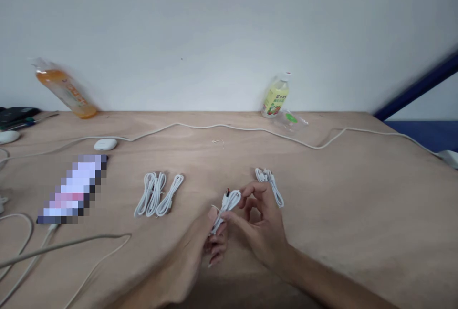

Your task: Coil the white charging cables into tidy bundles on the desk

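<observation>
A coiled white USB cable (232, 200) is in my left hand (211, 239), pinched between thumb and fingers. Its plug points away from me and shows a dark and red end. A thin white tie strand sticks out by my left thumb. My right hand (265, 228) is on the same cable: the thumb presses its middle and the curled index finger is at the looped end. Left of my hands lie three bundled white cables (154, 197) side by side. Behind my right hand more bundled white cables (275, 187) are partly hidden.
A phone (73, 189) lies at left with a charging cord, near a white earbud case (105, 144). Along the wall stand an orange drink bottle (67, 93), tilted, and a yellow bottle (276, 99) beside a clear plastic wrapper (291, 120). A long white cord (218, 126) crosses the table.
</observation>
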A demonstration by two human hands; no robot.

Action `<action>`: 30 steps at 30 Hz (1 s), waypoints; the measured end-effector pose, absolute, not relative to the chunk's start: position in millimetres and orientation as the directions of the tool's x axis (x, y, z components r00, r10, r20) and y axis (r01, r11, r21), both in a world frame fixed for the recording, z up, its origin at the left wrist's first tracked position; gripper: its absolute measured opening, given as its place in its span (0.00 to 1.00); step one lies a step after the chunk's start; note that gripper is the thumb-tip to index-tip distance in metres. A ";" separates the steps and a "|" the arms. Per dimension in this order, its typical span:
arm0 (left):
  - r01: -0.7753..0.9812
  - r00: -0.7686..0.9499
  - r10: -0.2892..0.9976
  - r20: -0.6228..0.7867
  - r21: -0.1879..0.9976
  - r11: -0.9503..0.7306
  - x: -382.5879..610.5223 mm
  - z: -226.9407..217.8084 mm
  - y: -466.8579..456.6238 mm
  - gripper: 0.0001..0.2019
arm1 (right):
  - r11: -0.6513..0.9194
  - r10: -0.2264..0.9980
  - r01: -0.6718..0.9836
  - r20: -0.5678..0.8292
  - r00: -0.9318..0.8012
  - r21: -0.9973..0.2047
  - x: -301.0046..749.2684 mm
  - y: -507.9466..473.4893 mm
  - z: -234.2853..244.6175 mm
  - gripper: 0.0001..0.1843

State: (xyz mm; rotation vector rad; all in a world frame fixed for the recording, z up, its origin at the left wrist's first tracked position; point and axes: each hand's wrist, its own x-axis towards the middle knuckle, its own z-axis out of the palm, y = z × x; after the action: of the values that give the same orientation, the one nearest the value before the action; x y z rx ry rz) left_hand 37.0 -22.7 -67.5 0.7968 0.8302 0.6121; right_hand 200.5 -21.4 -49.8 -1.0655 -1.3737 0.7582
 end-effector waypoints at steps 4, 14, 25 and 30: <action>-0.225 0.460 0.802 -0.380 0.824 0.520 35.1 -38.9 -31.1 0.36 | 0.454 0.874 0.205 0.478 0.084 -0.867 201.8 -22.1 -50.7 0.22; -0.249 0.503 0.769 -0.393 0.787 0.565 30.8 -24.5 -27.6 0.34 | 0.436 0.872 0.143 0.377 -0.312 -0.889 218.9 -12.3 -40.8 0.16; -0.178 0.487 0.774 -0.405 0.822 0.541 33.3 -13.5 -24.5 0.34 | 0.400 0.861 0.086 0.342 -0.378 -0.913 219.7 -11.2 -37.5 0.09; -0.185 0.501 0.789 -0.356 0.847 0.499 33.3 -14.3 -24.0 0.33 | 0.323 0.905 0.089 0.280 -0.321 -0.942 217.4 -11.3 -35.1 0.10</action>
State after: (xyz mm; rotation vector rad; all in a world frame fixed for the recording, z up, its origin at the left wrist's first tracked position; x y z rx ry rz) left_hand 33.3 -24.0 -14.3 0.8428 0.8403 0.6816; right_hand 217.4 -11.3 -35.1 -0.9078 -1.6695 1.1140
